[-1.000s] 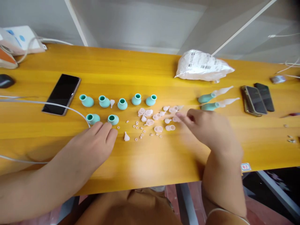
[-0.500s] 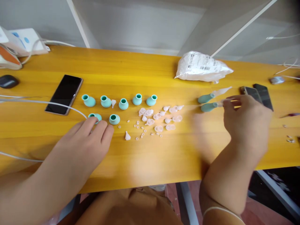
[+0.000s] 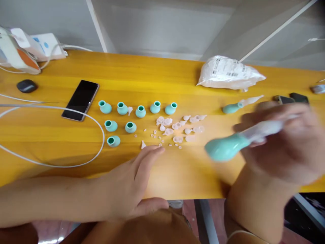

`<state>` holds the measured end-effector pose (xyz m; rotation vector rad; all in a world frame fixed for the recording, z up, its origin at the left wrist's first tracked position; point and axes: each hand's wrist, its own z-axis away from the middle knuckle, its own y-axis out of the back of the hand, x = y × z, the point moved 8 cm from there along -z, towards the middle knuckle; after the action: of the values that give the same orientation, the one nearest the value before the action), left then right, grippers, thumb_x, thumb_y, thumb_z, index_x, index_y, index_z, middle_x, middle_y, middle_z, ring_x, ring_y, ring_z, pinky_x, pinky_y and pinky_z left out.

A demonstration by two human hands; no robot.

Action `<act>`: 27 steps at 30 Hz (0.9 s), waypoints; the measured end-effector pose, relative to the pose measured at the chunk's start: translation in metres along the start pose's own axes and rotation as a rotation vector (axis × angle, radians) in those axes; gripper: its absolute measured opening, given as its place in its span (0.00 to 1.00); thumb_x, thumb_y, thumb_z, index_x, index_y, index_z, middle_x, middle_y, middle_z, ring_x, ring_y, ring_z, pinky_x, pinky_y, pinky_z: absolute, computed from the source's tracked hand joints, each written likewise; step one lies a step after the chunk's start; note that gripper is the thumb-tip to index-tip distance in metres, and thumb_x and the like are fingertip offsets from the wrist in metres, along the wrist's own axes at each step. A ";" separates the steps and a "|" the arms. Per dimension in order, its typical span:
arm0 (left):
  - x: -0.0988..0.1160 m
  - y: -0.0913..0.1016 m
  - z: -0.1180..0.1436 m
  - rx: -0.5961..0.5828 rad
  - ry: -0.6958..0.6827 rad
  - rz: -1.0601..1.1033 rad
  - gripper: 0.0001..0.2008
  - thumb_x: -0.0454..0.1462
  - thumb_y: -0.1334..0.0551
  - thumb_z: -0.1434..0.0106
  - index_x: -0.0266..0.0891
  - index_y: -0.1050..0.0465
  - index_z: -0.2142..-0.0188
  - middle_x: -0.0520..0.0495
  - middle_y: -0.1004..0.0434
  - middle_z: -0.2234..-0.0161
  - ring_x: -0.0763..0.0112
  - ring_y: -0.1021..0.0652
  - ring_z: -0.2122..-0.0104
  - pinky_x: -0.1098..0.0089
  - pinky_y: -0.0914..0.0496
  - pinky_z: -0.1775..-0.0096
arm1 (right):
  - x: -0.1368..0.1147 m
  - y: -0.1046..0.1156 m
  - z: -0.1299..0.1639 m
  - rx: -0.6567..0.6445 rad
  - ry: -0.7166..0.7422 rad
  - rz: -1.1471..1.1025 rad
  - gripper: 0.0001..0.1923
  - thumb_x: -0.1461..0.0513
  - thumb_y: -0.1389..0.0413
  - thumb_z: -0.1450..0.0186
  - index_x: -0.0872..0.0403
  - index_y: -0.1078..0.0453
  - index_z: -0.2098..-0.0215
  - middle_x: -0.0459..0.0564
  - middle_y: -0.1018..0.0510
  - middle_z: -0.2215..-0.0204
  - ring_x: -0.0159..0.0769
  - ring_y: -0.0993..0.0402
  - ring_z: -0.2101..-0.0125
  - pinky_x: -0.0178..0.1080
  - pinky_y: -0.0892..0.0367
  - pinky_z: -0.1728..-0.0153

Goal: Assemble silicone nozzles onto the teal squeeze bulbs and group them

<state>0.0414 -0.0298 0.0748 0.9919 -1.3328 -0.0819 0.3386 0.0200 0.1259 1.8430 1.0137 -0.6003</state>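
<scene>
Right of the clear bits [image 3: 167,121]: one teal bulb [image 3: 224,149] held up by its see-through nozzle [image 3: 264,130]

So, on the near side of the clear bits, the left hand [image 3: 134,186] had its fingers stretched out and thumb well apart, nothing visible in the gap. Its fingertips came close to a small cone [image 3: 143,145] and some tiny rings [image 3: 180,147], but I can't tell if they touched.

Right of the bits and a bit nearer, well apart from the other one, the right hand [image 3: 291,149] was closed around the nozzle. Just guessing, but gripping that skinny end left the fat part poking out where it was easy to see. The bulb looked lifted off the tabletop [image 3: 177,179]: smooth, shiny teal, rounded end, narrowing to a neck where the frosty nozzle began. Too blurry to say which fingers did the pinching.

Left of the bits and behind them sat eight more teal bulbs [image 3: 140,113], no nozzles, dark mouths showing. My take: they were spaced so none blocked its neighbour.

Farther back, right of the bits, lay a second nozzled bulb [image 3: 231,108], probably kept apart from the bare ones to avoid mix-ups. Behind that slumped a white plastic bag [image 3: 230,73].
</scene>
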 end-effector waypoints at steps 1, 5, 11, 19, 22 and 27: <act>-0.005 -0.007 0.000 -0.018 0.003 0.173 0.52 0.54 0.34 0.21 0.40 0.69 0.18 0.17 0.41 0.25 0.51 0.17 0.45 0.51 0.17 0.46 | -0.004 -0.024 0.004 -0.087 -0.089 -0.305 0.11 0.51 0.49 0.18 0.45 0.30 0.54 0.47 0.33 0.68 0.34 0.39 0.79 0.40 0.43 0.80; -0.026 -0.029 -0.005 -0.066 0.107 0.761 0.44 0.55 0.32 0.22 0.44 0.54 0.21 0.29 0.25 0.38 0.60 0.16 0.54 0.54 0.17 0.49 | -0.016 -0.113 0.030 -0.408 -0.347 -0.771 0.06 0.56 0.40 0.20 0.49 0.29 0.54 0.44 0.24 0.68 0.29 0.29 0.77 0.33 0.31 0.77; -0.042 -0.056 -0.010 -0.234 0.307 1.323 0.25 0.55 0.36 0.19 0.40 0.37 0.39 0.42 0.17 0.55 0.70 0.17 0.68 0.70 0.24 0.65 | -0.009 -0.129 0.038 -0.308 -0.279 -0.628 0.09 0.56 0.40 0.19 0.48 0.29 0.44 0.45 0.24 0.63 0.31 0.23 0.71 0.35 0.22 0.72; -0.052 -0.060 -0.012 -0.234 0.301 1.460 0.24 0.54 0.35 0.19 0.39 0.37 0.40 0.39 0.13 0.55 0.67 0.15 0.68 0.67 0.25 0.62 | -0.041 -0.123 0.042 -0.422 0.279 -0.068 0.18 0.66 0.34 0.23 0.46 0.20 0.37 0.52 0.17 0.55 0.41 0.15 0.56 0.40 0.15 0.59; -0.050 -0.059 -0.013 -0.249 0.295 1.489 0.24 0.54 0.35 0.19 0.39 0.37 0.40 0.38 0.12 0.55 0.68 0.15 0.69 0.67 0.26 0.62 | -0.038 -0.123 0.043 -0.380 0.248 -0.123 0.19 0.69 0.35 0.24 0.47 0.20 0.37 0.48 0.14 0.57 0.37 0.14 0.60 0.37 0.16 0.60; -0.045 -0.060 -0.014 -0.289 0.268 1.554 0.23 0.54 0.35 0.19 0.39 0.38 0.42 0.37 0.11 0.54 0.68 0.14 0.71 0.68 0.29 0.65 | -0.042 -0.122 0.045 -0.394 0.352 -0.088 0.15 0.68 0.39 0.22 0.51 0.20 0.39 0.52 0.14 0.54 0.39 0.13 0.58 0.39 0.15 0.57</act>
<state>0.0680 -0.0329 0.0032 -0.4339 -1.4543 0.9649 0.2138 -0.0075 0.0774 1.5846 1.3428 -0.1074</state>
